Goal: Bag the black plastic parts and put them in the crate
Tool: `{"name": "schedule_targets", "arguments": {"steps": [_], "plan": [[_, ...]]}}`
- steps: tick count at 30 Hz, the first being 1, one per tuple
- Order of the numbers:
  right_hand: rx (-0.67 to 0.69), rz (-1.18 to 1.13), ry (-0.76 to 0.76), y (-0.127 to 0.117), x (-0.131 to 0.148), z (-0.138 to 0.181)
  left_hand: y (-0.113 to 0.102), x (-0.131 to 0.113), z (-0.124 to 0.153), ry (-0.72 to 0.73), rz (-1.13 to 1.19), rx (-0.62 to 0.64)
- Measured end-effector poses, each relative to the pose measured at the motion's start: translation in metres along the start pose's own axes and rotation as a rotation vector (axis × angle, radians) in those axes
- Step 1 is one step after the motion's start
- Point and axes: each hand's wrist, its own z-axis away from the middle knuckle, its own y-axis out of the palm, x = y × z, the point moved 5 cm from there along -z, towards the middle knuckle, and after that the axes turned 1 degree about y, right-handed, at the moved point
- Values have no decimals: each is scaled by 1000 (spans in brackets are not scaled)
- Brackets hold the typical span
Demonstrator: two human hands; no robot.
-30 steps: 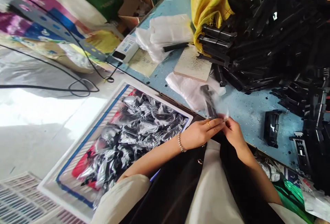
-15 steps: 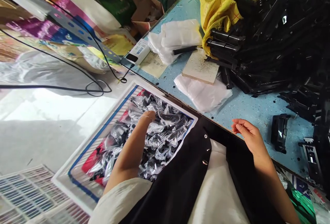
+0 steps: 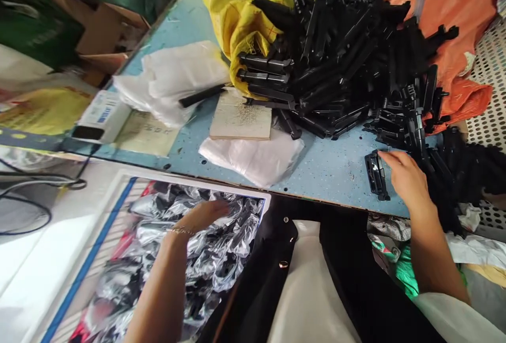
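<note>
My left hand [image 3: 203, 215] is over a white crate [image 3: 265, 203] of black plastic parts in clear bags [image 3: 221, 266]. Its fingers look stretched out, though blurred, and I see nothing held in them. On the blue table, my right hand [image 3: 409, 180] reaches to a single long black plastic part [image 3: 377, 175] with slots and clips. The extended fingertips meet or nearly meet its upper right edge; the thumb is hidden. Behind it lies a large heap of similar black parts [image 3: 336, 64], partly spilling from a yellow sack [image 3: 221, 11].
Clear plastic bags [image 3: 253, 161] lie stacked at the table's front, beneath a small wooden board [image 3: 239, 121]. More bags [image 3: 185, 69] and a white box [image 3: 105, 114] are at the left. An orange sack [image 3: 446, 0] stands behind the heap. Cables [image 3: 39, 179] hang at the left.
The view has swung to the right. My right hand has moved from the table's front edge to the single black part. My left hand has lifted somewhat from the bagged parts.
</note>
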Motion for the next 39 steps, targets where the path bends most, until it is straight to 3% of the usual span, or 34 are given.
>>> {"name": "schedule_targets", "arguments": {"steps": [3,6,8,11,14,17,21,25,30,33,35,39], "plan": [[201,64,-149,14,-3,-23,11,-65,-29,98,26,16],[338,-121,-223,30,5,-38,23,-132,-70,247,-160,-235],[412,-257,-206,40,8,-39,34,-151,-98,209,-352,-270],[458,-388,-155,53,12,-27,39,-142,-123,139,-375,-188],[496,-731,44,70,23,-11,27,-123,-127,154,-97,-146],[539,-1199,285,85,50,4,18,-111,-120,69,132,-182],[608,-1483,421,94,94,14,25,-115,-109,5,205,-290],[742,-1640,484,107,123,22,28,-118,-105,98,170,-369],[987,-1790,573,132,154,21,24,-122,-100,331,-111,-418],[1094,-1880,520,138,172,15,29,-135,-88,412,-182,-430],[1013,-1897,443,140,180,8,32,-152,-72,501,-150,-452],[628,-1671,361,143,181,-1,43,-186,-33,697,-7,-430]]}}
